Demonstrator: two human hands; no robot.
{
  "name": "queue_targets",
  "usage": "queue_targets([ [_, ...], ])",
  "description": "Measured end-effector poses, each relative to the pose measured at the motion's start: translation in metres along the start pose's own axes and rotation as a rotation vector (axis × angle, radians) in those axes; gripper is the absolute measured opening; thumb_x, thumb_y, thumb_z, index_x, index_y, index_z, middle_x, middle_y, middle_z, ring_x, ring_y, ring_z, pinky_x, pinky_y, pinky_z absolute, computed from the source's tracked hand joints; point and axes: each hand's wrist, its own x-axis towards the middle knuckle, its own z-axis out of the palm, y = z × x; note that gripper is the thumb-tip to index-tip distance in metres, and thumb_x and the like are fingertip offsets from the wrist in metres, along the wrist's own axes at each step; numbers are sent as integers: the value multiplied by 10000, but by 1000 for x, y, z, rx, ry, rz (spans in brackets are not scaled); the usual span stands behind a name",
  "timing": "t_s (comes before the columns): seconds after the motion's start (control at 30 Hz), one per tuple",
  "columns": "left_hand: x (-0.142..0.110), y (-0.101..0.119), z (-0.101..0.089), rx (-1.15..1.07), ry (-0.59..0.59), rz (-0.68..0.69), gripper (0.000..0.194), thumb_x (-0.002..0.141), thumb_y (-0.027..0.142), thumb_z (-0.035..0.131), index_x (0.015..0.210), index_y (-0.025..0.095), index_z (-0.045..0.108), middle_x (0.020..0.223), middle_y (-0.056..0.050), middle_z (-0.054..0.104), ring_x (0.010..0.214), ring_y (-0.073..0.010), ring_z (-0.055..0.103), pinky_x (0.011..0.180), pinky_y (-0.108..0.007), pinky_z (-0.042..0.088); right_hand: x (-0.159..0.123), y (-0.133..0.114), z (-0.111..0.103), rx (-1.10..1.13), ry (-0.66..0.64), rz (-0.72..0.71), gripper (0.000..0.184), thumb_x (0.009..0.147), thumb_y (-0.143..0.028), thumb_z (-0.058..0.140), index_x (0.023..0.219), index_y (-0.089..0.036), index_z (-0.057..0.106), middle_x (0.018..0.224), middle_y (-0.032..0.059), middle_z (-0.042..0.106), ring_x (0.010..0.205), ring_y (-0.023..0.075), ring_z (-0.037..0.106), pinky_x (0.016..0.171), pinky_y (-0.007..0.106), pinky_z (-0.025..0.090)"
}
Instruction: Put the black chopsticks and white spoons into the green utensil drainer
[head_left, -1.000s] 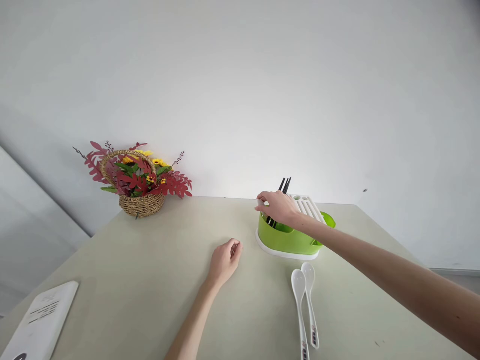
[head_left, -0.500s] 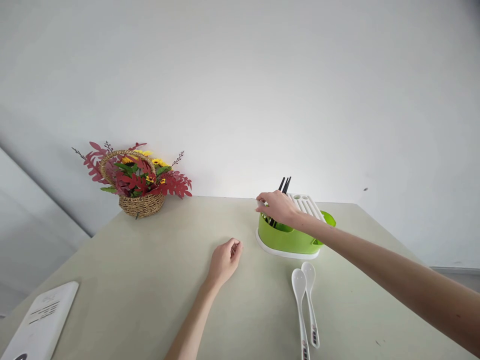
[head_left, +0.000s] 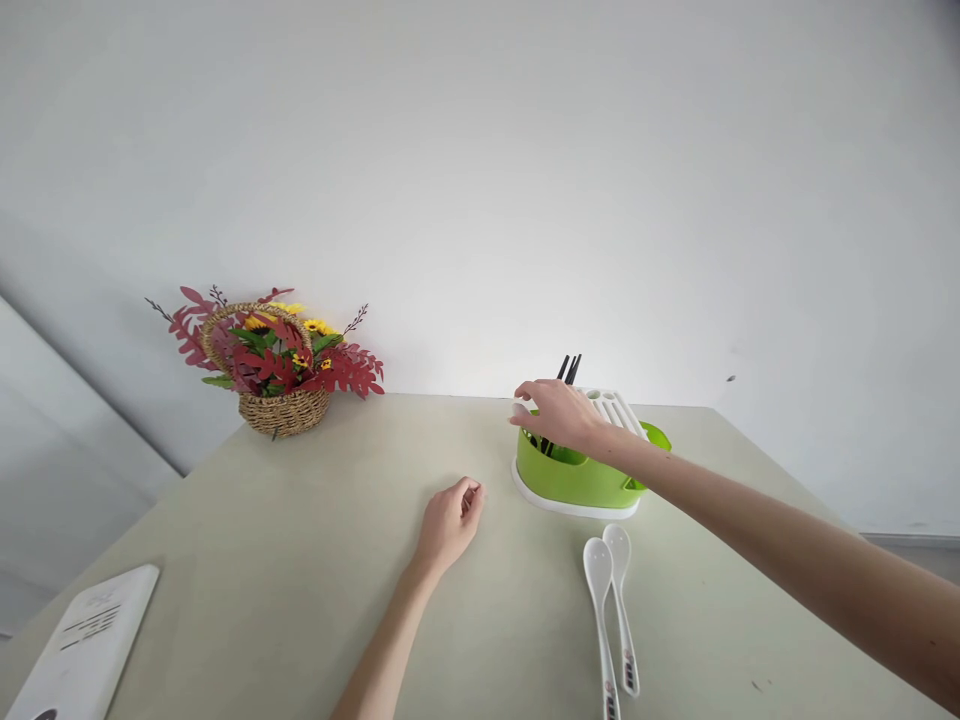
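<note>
My right hand reaches over the left end of a green utensil holder with a white base. Its thumb and fingers are curved around a small white rounded end, which looks like the bowl of a spoon; the rest of it is mostly hidden. Black chopsticks stand upright in the holder behind this hand. My left hand rests on the table left of the holder, its fingers curled in with nothing visible in them. Two white spoons lie side by side in front of the holder, bowls pointing away from me.
A wicker basket of red leaves and yellow flowers stands at the back left by the wall. The corner of a white flat object with dark slots shows at the lower left. A white slotted rack tops the holder's back part.
The fingers of my right hand have spread slightly around the white rounded end. My left hand, the two spoons and the holder have stayed in place.
</note>
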Motion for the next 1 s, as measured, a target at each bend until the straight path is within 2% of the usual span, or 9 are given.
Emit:
queue_targets([
  [0.13, 1, -1, 1, -1, -1, -6, 351, 1028, 475, 429, 851, 229, 607, 679, 19, 638, 582, -143, 539, 591, -261, 346, -29, -5, -21, -3, 88, -86, 221, 1032, -318, 574, 1200, -224, 682, 1215, 61, 748, 878, 191, 718, 688, 289, 443],
  [0.23, 2, -2, 1, 2, 3, -5, 357, 1030, 474, 418, 833, 232, 592, 686, 16, 641, 589, -146, 546, 591, -259, 349, -64, -5, -27, -93, 114, -296, 245, 1064, -243, 471, 966, -222, 695, 932, 22, 752, 699, 146, 657, 561, 268, 323],
  [0.3, 2, -3, 1, 9, 2, -6, 354, 1029, 477, 420, 839, 235, 593, 691, 16, 646, 596, -148, 556, 598, -259, 357, -89, 2, -23, -225, 92, -458, 327, 1067, -204, 420, 839, -200, 654, 754, 13, 689, 588, 132, 575, 518, 284, 235],
  [0.37, 3, -3, 1, 19, -3, -7, 346, 1028, 479, 428, 851, 236, 599, 702, 15, 655, 607, -149, 569, 608, -258, 366, -112, 14, -14, -297, 32, -592, 330, 1040, -133, 424, 782, -199, 618, 681, -2, 649, 560, 126, 537, 521, 298, 205],
  [0.43, 3, -2, 1, 32, -8, -11, 341, 1027, 476, 430, 854, 237, 601, 711, 13, 664, 614, -151, 577, 615, -259, 370, -131, 28, -3, -327, -55, -638, 305, 1016, -119, 463, 757, -201, 602, 655, -6, 641, 539, 128, 530, 519, 317, 180],
  [0.53, 3, 1, 0, 61, -24, -20, 337, 1026, 468, 423, 855, 238, 600, 712, 13, 667, 613, -153, 579, 618, -261, 373, -153, 48, 14, -296, -167, -535, 240, 1018, -148, 506, 821, -206, 631, 733, 1, 706, 591, 150, 621, 529, 317, 205],
  [0.73, 2, 7, -2, 148, -48, -16, 336, 1027, 450, 397, 857, 239, 597, 685, 20, 647, 613, -157, 577, 612, -264, 356, -182, 74, 41, -199, -330, -221, 147, 983, -163, 520, 1018, -208, 656, 913, 56, 784, 722, 258, 748, 619, 336, 404],
  [0.9, 1, 6, -1, 164, -56, -9, 310, 1020, 426, 410, 874, 237, 607, 684, 27, 646, 602, -149, 570, 613, -263, 350, -184, 94, 52, 22, -373, 126, 244, 971, -193, 521, 1193, -221, 617, 1063, 73, 802, 885, 281, 773, 766, 405, 515],
  [1.0, 1, 5, 0, 165, -57, -1, 298, 1018, 408, 413, 885, 237, 617, 675, 29, 642, 591, -147, 561, 610, -265, 346, -176, 108, 58, 173, -413, 256, 243, 1013, -237, 481, 1238, -211, 571, 1111, 79, 791, 786, 232, 777, 773, 401, 550],
])
